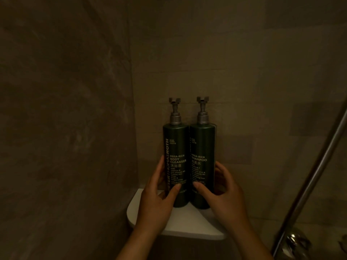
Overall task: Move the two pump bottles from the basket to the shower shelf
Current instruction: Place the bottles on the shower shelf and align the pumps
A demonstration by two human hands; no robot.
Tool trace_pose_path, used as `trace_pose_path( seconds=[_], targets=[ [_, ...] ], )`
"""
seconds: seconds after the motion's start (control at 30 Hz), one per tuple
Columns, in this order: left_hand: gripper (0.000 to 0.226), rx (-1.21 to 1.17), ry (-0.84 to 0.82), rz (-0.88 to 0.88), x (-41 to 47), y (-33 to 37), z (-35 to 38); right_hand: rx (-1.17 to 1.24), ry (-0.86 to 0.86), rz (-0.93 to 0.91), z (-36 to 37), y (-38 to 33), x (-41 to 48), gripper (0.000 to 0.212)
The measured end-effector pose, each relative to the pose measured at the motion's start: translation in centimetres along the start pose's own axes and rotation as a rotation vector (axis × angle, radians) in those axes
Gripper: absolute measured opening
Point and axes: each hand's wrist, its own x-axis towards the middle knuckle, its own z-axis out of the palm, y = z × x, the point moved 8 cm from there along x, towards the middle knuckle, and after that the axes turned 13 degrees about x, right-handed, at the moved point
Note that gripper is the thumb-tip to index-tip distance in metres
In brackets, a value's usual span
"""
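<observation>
Two dark green pump bottles stand upright and touching on a white corner shower shelf (pixel 187 224). The left one, the body cleanser bottle (pixel 175 147), has my left hand (pixel 159 199) wrapped round its lower part, thumb across the front. The shampoo bottle (pixel 202 147) stands to its right, and my right hand (pixel 223 196) grips its lower part the same way. Both grey pump heads point up near the wall. No basket is in view.
Brown stone-look walls meet in a corner right behind the bottles. A metal shower rail (pixel 308 184) runs diagonally at the right, with a chrome fitting (pixel 293 239) at its foot. The room is dim.
</observation>
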Motion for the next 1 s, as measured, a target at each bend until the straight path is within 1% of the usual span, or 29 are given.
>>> trace_pose_path(
  seconds=[0.23,0.37,0.53,0.67,0.8,1.0],
  targets=[
    [0.076,0.029,0.028,0.006,-0.25,-0.22,-0.21,0.005,-0.028,-0.051,0.18,-0.10,-0.45,0.073],
    [0.078,0.029,0.029,0.005,-0.26,-0.25,-0.19,-0.021,-0.037,-0.058,0.21,-0.21,-0.52,0.071],
    [0.080,0.044,0.054,0.013,-0.37,-0.17,-0.20,-0.053,0.007,-0.073,-0.16,-0.42,-0.32,0.072],
    [0.080,0.070,0.078,0.016,-0.41,-0.19,-0.34,-0.065,0.007,-0.066,-0.11,-0.29,-0.28,0.068],
    [0.080,0.071,0.068,0.011,-0.32,-0.13,-0.26,-0.069,0.011,-0.094,-0.22,-0.28,-0.24,0.071],
    [0.080,0.070,0.063,0.006,-0.22,-0.29,-0.32,-0.065,0.019,-0.075,-0.09,-0.27,-0.23,0.068]
  ],
)
